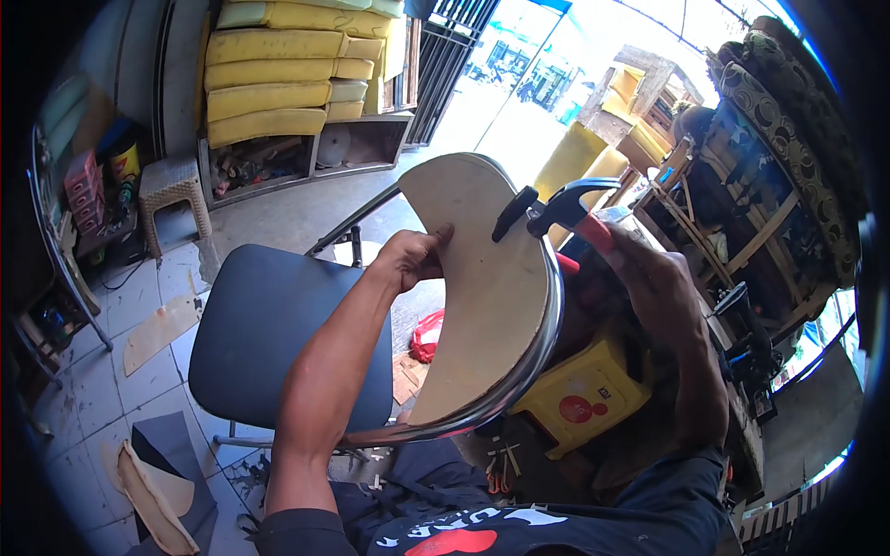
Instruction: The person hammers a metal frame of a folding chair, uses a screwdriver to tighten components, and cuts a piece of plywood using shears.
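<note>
My left hand (413,259) is closed on the inner edge of a curved, pale brown chair-back panel (482,278), the thumb near its upper face. The panel lies against the bent chrome tube frame (542,347) of a chair with a dark padded seat (287,334). Raised at the panel's right side, my right hand (654,278) is wrapped round the red grip of a claw hammer (565,204). The hammer's head is close to the panel's outer edge. A dark, elongated piece (514,215) shows beside the head; its kind is unclear.
Yellow foam cushions (269,74) are stacked on a low cabinet (362,144) at the back left. A woven-look stool (173,195) stands left. A yellow plastic stool (584,394) is right of the chair. Offcuts (153,500) lie on the tiles. Wooden furniture frames (742,222) crowd the right.
</note>
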Demonstrator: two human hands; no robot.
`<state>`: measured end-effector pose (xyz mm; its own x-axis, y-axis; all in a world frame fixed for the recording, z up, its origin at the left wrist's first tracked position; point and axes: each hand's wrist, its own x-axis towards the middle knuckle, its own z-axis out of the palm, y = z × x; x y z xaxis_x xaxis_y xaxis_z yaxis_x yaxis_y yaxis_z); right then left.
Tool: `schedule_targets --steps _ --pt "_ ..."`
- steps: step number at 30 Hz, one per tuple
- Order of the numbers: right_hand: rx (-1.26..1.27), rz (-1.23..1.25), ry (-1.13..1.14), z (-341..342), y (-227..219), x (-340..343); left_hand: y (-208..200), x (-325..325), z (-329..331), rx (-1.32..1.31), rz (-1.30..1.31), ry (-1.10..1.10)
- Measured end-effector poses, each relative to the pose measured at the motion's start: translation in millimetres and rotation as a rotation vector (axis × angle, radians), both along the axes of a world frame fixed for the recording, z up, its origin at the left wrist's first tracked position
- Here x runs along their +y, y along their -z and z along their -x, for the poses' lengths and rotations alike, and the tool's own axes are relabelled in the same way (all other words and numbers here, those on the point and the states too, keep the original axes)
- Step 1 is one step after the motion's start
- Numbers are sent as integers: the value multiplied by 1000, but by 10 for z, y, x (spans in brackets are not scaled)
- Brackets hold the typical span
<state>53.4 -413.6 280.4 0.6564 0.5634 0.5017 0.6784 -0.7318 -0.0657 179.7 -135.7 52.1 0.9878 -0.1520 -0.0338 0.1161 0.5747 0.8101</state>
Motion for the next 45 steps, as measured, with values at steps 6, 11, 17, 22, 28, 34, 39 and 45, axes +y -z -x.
schedule_targets --steps 6,11,17,22,28,34,39,45 --pt "-24 -144 55 -65 -85 27 38 -16 65 7 -7 -8" --pt "-76 -85 72 -203 -212 174 -87 -287 240 -38 96 83" --pt "-75 -31 1 -238 -206 404 -222 -324 305 -36 143 125" --pt "-166 -32 -99 -353 -168 430 -185 -301 256 -14 80 172" --pt "-357 261 -119 -672 -306 687 -134 -202 225 -29 -10 242" --pt "-321 639 86 -661 -462 995 -214 -204 294 -46 -59 259" --pt "-479 707 41 -730 -420 1054 -201 -178 297 -53 -69 264" --pt "-507 745 29 -686 -475 1019 -260 -196 345 -32 -108 271"
